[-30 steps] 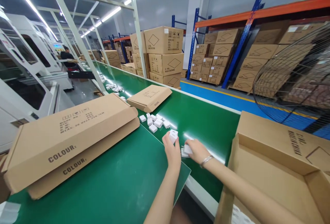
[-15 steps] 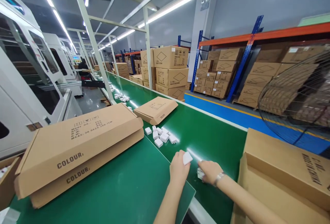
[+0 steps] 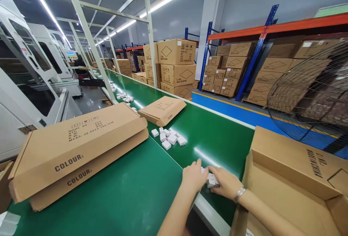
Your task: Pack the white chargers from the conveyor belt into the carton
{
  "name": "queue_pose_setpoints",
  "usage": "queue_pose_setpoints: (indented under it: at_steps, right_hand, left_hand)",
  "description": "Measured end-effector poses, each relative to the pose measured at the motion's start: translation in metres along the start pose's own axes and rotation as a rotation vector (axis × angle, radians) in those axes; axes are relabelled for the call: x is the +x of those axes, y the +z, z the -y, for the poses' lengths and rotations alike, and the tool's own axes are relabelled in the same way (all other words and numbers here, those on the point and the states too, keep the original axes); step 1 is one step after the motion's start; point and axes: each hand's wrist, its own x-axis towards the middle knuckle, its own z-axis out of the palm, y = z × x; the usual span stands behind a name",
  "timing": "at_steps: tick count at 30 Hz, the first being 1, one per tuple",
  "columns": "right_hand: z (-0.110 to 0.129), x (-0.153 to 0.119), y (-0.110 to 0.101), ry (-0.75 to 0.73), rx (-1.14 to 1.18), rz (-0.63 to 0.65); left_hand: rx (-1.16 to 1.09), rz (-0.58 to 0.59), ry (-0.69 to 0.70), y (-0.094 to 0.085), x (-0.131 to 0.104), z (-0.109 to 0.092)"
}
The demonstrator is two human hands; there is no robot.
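Over the green belt, my two hands meet close together at its near edge. My right hand, with a bracelet on the wrist, is closed round several white plug chargers. My left hand is closed against them, with a bit of white charger showing by its thumb; its fingers hide most of that piece. Farther up the belt lies a loose group of white chargers, some with metal prongs visible. An open cardboard box stands to the right of my right hand.
Two stacked flat cartons lie on the green table at left, another carton on the belt. More chargers sit farther along. A wire fan stands at right; stacked cartons are beyond the belt.
My left hand has moved right and slightly down to meet the right hand, and its charger is now mostly hidden. The right hand has shifted slightly right. The view has also shifted.
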Motion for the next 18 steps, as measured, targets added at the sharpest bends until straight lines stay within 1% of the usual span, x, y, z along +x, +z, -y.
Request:
queue_pose_setpoints:
  at_steps: [2,3,5,7,9,14,18]
  right_hand:
    - [0.005,0.000,0.000,0.004,-0.008,-0.012]
    - [0.007,0.001,0.001,0.000,-0.011,-0.014]
    - [0.012,0.003,0.003,-0.005,-0.031,-0.014]
    - [0.015,0.006,0.005,-0.004,-0.062,-0.008]
    - [0.016,0.008,0.004,-0.004,-0.090,0.000]
    - [0.013,0.008,0.000,-0.034,-0.106,-0.017]
    - [0.012,0.009,0.003,-0.026,-0.043,-0.070]
  left_hand:
    - [0.054,-0.059,-0.066,-0.001,0.001,0.001]
    - [0.091,-0.083,-0.061,-0.001,0.001,0.002]
    - [0.151,-0.098,-0.005,0.000,0.000,0.006]
    - [0.185,-0.070,0.090,0.002,-0.002,0.009]
    - [0.191,-0.043,0.147,0.005,-0.005,0.010]
    - [0.157,-0.022,0.158,0.009,-0.008,0.008]
    - [0.146,0.015,0.168,0.007,-0.007,0.009]
